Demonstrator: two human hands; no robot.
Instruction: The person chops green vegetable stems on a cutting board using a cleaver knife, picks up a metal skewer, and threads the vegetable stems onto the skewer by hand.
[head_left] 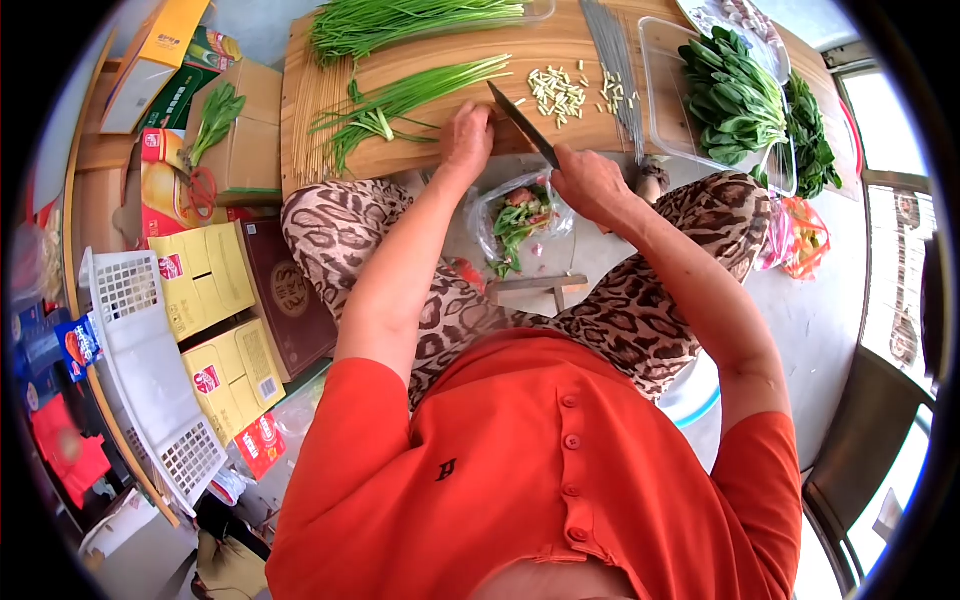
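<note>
My right hand is wrapped round the handle of a knife, whose dark blade slants up and left over the front edge of the wooden table. Just left of the blade, my left hand is closed at the table edge; whatever its fingers hold is hidden. Beside it lies a loose bunch of green chives. Short pale cut stem pieces are scattered beyond the knife. Farther back, a larger heap of chives rests in a clear tray.
Thin metal skewers lie right of the cut pieces. A clear bin holds leafy greens. Below the table hangs or stands a plastic bag of scraps. Boxes, red scissors and a white basket crowd the left.
</note>
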